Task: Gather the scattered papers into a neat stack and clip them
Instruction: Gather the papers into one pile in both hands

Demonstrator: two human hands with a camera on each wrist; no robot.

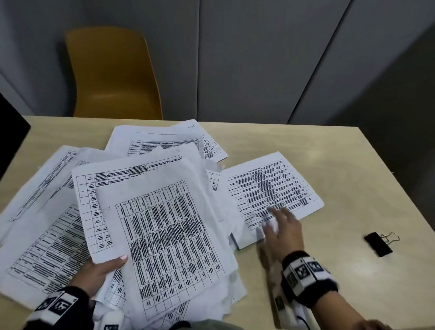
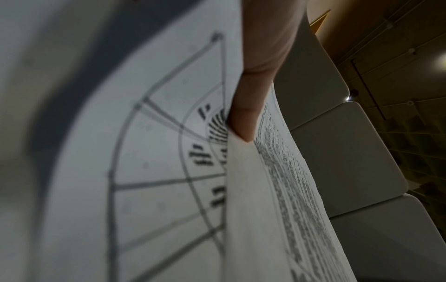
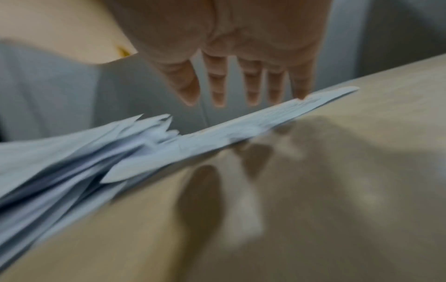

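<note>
The left hand (image 1: pixel 99 272) pinches a loose sheaf from the papers (image 1: pixel 66 239) scattered over the table (image 1: pixel 334 160). The right hand (image 1: pixel 284 230), fingers straight, reaches onto a stray sheet (image 1: pixel 274 185). Dragging it may crumple it, or the sheaf may fan apart. The clip (image 1: pixel 378 244) lies apart, to the right.

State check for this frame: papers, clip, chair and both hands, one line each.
Scattered papers: spread overlapping, not yet stacked.
Held sheets: gripped by the left hand, thumb on top.
Separate sheet: flat on the table, under the right hand's fingertips.
Right hand: fingers straight, reaching.
Binder clip: lying unused, off the papers.
Yellow chair: empty.
</note>
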